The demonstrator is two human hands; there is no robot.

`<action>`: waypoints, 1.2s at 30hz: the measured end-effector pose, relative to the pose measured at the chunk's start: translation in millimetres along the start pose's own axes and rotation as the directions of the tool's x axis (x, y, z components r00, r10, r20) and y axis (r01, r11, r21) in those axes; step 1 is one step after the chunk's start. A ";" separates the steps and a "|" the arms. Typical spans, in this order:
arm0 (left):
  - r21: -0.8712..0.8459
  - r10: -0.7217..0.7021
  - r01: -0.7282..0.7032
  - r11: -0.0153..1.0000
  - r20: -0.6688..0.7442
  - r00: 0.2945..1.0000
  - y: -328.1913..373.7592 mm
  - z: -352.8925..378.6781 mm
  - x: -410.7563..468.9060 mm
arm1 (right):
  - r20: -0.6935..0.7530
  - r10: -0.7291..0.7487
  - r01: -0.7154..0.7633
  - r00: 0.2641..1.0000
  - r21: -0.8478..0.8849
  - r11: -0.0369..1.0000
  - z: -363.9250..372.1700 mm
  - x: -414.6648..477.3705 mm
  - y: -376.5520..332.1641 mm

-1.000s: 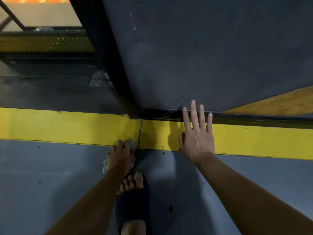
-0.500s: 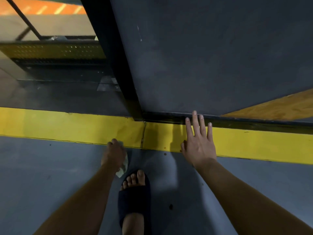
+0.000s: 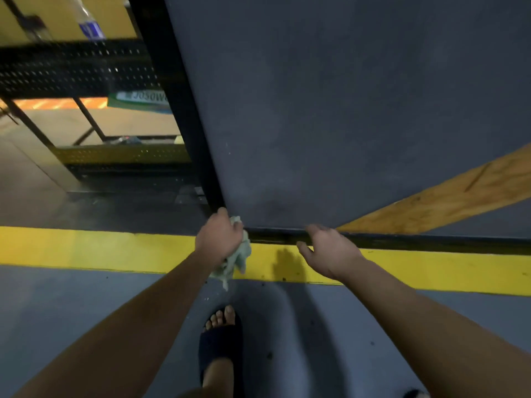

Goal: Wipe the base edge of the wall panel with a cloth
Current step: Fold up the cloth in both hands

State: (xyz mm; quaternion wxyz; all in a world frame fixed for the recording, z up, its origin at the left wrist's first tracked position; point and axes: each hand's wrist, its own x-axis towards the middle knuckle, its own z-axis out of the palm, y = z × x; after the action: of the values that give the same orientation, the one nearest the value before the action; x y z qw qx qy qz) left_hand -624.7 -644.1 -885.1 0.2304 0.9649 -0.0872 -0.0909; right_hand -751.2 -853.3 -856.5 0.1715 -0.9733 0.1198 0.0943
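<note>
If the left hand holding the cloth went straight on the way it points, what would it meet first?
Probably the lower-left corner of the wall panel, beside the black post. The left hand, gripping the cloth, looks at or very near that corner, though depth is hard to judge.

**Wall panel** (image 3: 330, 110), centre and upper right: matt dark grey face, faintly mottled, with a few pale flecks.
**Base edge** (image 3: 402, 242), along the panel's foot: dull black strip with smudged patches.
**Cloth** (image 3: 240, 257), centre: pale green fabric, soft and crumpled.
**Plank** (image 3: 445, 196), right: bare yellowish wood with visible grain and dark marks.
**Floor** (image 3: 57, 297), lower half: smooth grey coating with a low sheen and dark specks.
**Stripe** (image 3: 86, 248), across the middle: smooth yellow paint, scuffed dark near the centre.
**Shelf** (image 3: 71, 70), upper left: black perforated sheet, metal by its look.
**Slipper** (image 3: 221, 343), bottom centre: dark and matt.
</note>
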 end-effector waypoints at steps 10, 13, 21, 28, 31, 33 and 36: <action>-0.242 0.159 -0.109 0.964 0.198 0.967 167.6 -120.6 -113.0 | -0.234 -0.035 0.136 0.972 0.435 0.890 -141.1 -88.7 -20.8; -0.419 0.185 -0.074 0.905 0.230 0.955 182.5 -128.5 -144.0 | -0.159 -0.065 0.150 0.985 0.607 0.781 -153.7 -116.3 -23.7; -0.560 0.124 0.060 0.826 0.285 0.950 160.7 -86.1 -176.0 | -0.133 0.034 0.081 0.990 0.766 0.638 -100.9 -135.6 4.1; -0.449 0.268 -0.027 0.893 0.482 0.834 129.3 -108.1 -188.1 | -0.126 -0.014 0.105 0.992 0.749 0.654 -100.9 -123.8 4.9; -0.089 0.268 -0.258 0.962 0.486 0.832 136.9 -112.1 -178.1 | -0.092 -0.066 0.113 0.994 0.758 0.643 -99.4 -122.4 1.1; 0.006 0.238 -0.266 0.964 0.429 0.872 139.1 -104.9 -167.5 | -0.038 -0.060 0.070 0.997 0.715 0.696 -98.8 -114.1 4.0; 0.133 0.253 -0.329 0.935 0.400 0.881 139.8 -93.4 -154.4 | 0.152 -0.109 -0.004 0.982 0.603 0.798 -94.2 -99.7 14.2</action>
State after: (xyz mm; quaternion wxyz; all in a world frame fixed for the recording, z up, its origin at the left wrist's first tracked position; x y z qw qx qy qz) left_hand -771.8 -694.4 -717.8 0.1240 0.9230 -0.2830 -0.2293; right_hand -836.6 -879.8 -751.6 0.4835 -0.8592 0.1005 0.1335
